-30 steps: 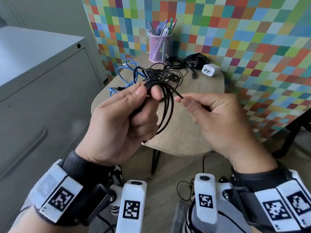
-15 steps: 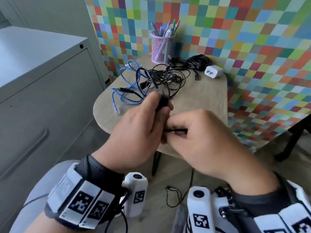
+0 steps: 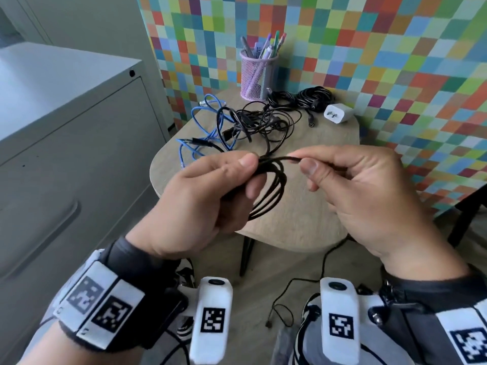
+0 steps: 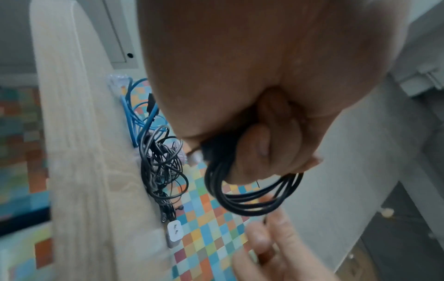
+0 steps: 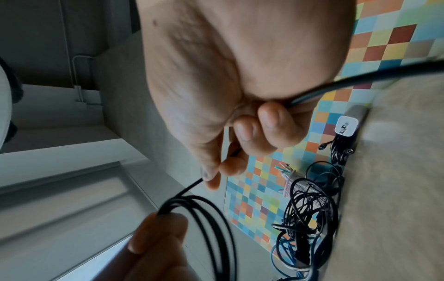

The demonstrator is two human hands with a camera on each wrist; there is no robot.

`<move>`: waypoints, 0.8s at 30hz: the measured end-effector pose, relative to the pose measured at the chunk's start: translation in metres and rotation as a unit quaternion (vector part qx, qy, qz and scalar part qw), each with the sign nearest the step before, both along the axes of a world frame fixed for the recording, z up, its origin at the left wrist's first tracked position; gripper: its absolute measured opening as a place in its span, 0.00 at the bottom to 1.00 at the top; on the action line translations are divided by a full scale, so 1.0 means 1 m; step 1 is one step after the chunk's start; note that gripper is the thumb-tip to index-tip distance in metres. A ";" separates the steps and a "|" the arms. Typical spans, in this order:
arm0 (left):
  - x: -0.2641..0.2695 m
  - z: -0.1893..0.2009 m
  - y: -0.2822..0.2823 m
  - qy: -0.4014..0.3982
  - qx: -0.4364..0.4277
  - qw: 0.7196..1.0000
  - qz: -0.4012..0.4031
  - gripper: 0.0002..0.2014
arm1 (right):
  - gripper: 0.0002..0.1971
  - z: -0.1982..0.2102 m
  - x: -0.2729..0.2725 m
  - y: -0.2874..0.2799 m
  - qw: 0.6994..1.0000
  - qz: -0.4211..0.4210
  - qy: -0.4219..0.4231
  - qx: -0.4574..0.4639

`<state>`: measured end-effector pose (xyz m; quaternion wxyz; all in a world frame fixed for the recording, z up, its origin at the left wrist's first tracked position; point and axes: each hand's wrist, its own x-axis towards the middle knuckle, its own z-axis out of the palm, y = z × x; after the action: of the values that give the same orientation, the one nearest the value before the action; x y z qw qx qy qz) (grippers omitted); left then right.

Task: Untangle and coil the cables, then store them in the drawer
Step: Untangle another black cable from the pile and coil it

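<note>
My left hand [image 3: 210,196] grips a black cable coil [image 3: 271,191] of several loops above the table's near edge; the coil [image 4: 247,201] hangs below its curled fingers in the left wrist view. My right hand [image 3: 350,191] pinches the cable's free strand [image 3: 287,158] between thumb and forefinger just right of the coil; the strand [image 5: 190,187] runs from that pinch down to the loops. The rest of this cable trails off to the floor [image 3: 326,262]. A tangle of black cables [image 3: 258,122] and a blue cable [image 3: 203,127] lie on the round wooden table [image 3: 316,227].
A grey drawer cabinet [image 3: 66,143], its drawers closed, stands to the left. At the table's back are a pink mesh pen cup [image 3: 257,75], a coiled black cable [image 3: 313,97] and a white charger plug [image 3: 337,113]. A chequered colourful wall [image 3: 369,48] lies behind.
Both hands dropped low and came together half a second ago, then rose and parted again. The right hand now pinches the strand right of the coil.
</note>
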<state>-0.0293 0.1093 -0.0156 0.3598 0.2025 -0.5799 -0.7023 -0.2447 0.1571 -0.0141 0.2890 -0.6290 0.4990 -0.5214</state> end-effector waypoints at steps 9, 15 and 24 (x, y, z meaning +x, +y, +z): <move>-0.014 0.013 0.007 0.165 -0.002 0.982 0.093 0.09 | 0.07 -0.012 0.034 -0.001 0.979 -0.011 0.160 0.123; -0.021 -0.012 0.008 -0.109 -0.266 0.925 0.249 0.08 | 0.23 -0.010 0.056 0.004 0.952 0.033 0.258 0.160; -0.012 -0.007 0.002 -0.317 -0.364 0.850 0.210 0.12 | 0.10 0.009 0.030 0.011 0.981 0.064 0.170 0.069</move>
<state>-0.0414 0.1117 -0.0229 0.3430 0.3853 -0.8204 -0.2466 -0.2148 0.1677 -0.0046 0.2752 -0.7174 0.5345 -0.3519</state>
